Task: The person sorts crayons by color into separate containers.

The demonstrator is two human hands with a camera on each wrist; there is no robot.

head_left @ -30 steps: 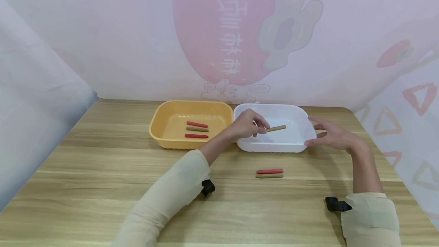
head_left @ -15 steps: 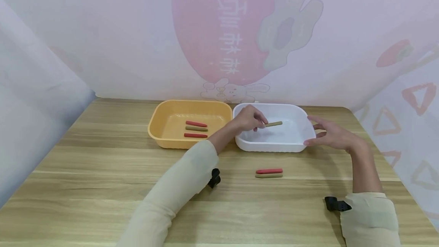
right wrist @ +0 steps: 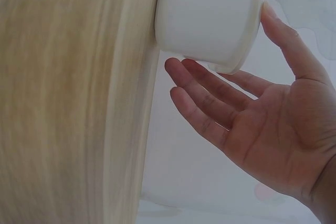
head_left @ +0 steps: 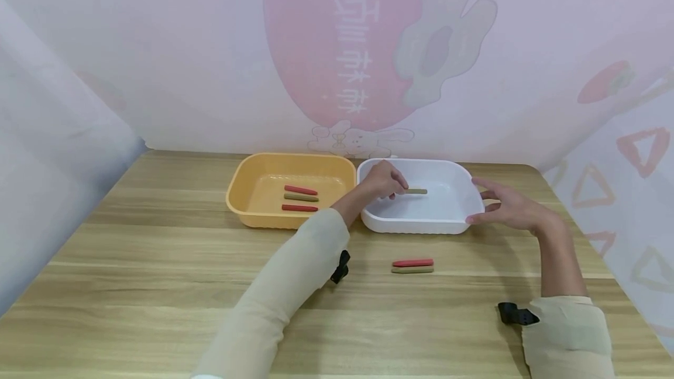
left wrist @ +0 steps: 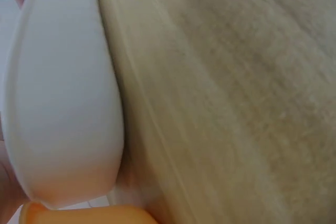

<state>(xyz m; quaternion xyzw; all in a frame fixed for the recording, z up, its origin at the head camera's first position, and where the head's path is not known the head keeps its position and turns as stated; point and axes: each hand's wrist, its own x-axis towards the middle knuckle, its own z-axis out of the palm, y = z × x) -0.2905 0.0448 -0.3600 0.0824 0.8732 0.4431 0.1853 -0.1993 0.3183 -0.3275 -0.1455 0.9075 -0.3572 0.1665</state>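
My left hand [head_left: 383, 180] reaches over the near left part of the white basin [head_left: 416, 227] and pinches one end of an olive-brown crayon [head_left: 416, 191]. The crayon lies level, low inside the basin; whether it touches the floor I cannot tell. At the basin's right end, my right hand [head_left: 506, 207] touches the rim with its thumb and has the other fingers spread, as the right wrist view also shows [right wrist: 278, 124]. In the left wrist view the basin's outer wall [left wrist: 63, 93] hides most of the left hand.
A yellow basin [head_left: 263, 219] stands against the white one's left side, holding two red crayons and an olive one [head_left: 301, 197]. A red crayon [head_left: 413, 262] and an olive crayon [head_left: 412, 269] lie side by side on the wooden table [head_left: 158, 262]. A printed curtain rises behind.
My left hand has moved slightly away from me and lowered the olive crayon in the white basin, turning it level. The right hand has stayed at the basin's end.
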